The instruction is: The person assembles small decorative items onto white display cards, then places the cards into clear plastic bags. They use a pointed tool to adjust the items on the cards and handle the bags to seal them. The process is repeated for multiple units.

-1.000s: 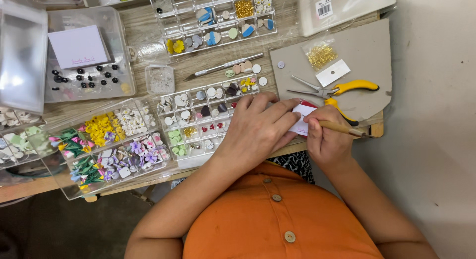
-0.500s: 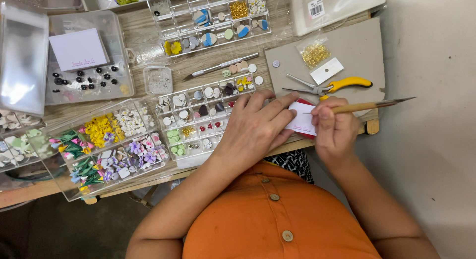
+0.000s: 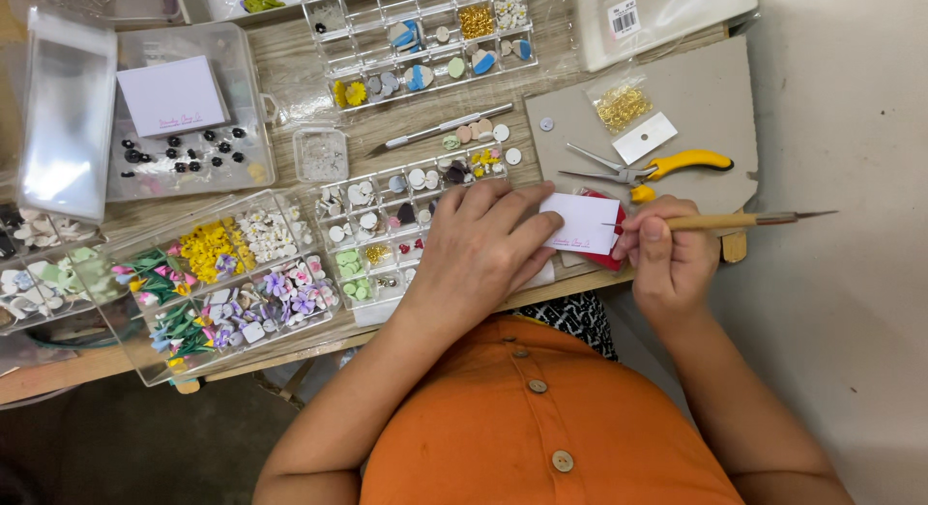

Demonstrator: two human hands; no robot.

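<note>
A person in an orange buttoned top works at a wooden surface crowded with craft supplies, seen from above. The left hand lies flat, fingers spread and not closed on anything, pressing down a small white card at the near edge of the surface. A red piece shows beneath the card's right side. The right hand is curled in a closed grip around a wooden-handled pointed tool, held roughly level, with its thin metal tip pointing right, out past the surface edge; the handle's near end sits just beside the card's right edge.

Just beyond the hands, yellow-handled pliers rest on a grey board, near a small clear bag of gold-coloured bits and a white tag. Under and left of the left hand, a clear compartment box holds small round and heart-shaped pieces. Farther left, a clear tray is packed with tiny yellow, white and purple flowers. A second compartment box sits at the far side, with a slim metal-tipped tool lying between the two boxes. At far left, a lidded box contains black beads and a pale lilac card.
</note>
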